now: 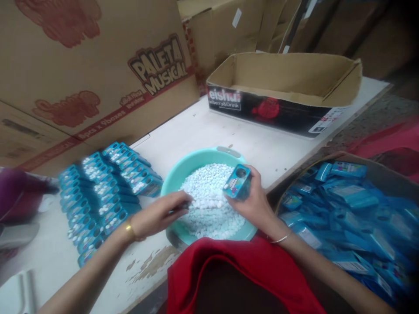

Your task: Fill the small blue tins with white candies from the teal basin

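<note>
My right hand (257, 203) is wrapped around a small blue candy box (237, 182), tilted over the right side of a turquoise basin (173, 174). A dark round opening shows at the box's top end. White candies (209, 179) fill much of the basin. My left hand (165, 213) reaches over the basin's left rim with its fingers closed at the candies. Whatever those fingers grip is too blurred to name. Left of the basin, rows of similar blue boxes (111, 187) stand on the table, many with white candies at their openings.
A large carton holding many blue boxes (356, 218) is at my right. An open black-printed cardboard box (278, 109) stands at the back of the white table (183, 126). Big brown cartons (98, 78) line the back left. A blurred purple item (19, 196) is at far left.
</note>
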Demonstrator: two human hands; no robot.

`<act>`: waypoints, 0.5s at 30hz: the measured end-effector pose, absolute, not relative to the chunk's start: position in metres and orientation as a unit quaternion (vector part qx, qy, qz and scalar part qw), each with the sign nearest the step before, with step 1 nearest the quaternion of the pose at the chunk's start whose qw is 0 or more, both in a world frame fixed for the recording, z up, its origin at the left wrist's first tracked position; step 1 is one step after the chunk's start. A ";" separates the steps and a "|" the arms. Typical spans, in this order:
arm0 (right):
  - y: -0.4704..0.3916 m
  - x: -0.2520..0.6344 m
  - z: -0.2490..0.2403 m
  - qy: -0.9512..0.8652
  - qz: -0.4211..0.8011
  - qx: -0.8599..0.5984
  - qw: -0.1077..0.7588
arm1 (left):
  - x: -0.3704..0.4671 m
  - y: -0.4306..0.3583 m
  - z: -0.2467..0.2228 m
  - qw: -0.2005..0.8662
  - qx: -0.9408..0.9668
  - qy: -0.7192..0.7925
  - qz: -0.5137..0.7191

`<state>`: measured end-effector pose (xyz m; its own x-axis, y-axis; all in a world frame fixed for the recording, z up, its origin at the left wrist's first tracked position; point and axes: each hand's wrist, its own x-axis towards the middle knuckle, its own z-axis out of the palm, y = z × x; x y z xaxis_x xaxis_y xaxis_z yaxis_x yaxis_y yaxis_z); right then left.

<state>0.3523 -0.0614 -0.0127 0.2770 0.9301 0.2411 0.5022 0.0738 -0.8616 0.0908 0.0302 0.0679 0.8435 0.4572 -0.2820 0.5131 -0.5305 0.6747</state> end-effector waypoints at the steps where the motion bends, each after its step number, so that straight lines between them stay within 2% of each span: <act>1: -0.061 0.352 -0.013 -0.571 0.216 -0.641 0.465 | 0.090 0.032 0.079 0.381 0.880 0.284 -0.031; 6: -0.061 0.352 -0.018 -0.672 0.165 -0.592 0.414 | 0.113 0.039 0.120 0.272 0.915 0.295 -0.032; 12: -0.061 0.353 -0.024 -0.714 0.142 -0.560 0.395 | 0.166 0.031 0.148 0.077 0.934 0.309 -0.164; 15: -0.061 0.352 -0.023 -0.709 0.141 -0.562 0.403 | 0.186 0.017 0.160 0.015 0.940 0.284 -0.187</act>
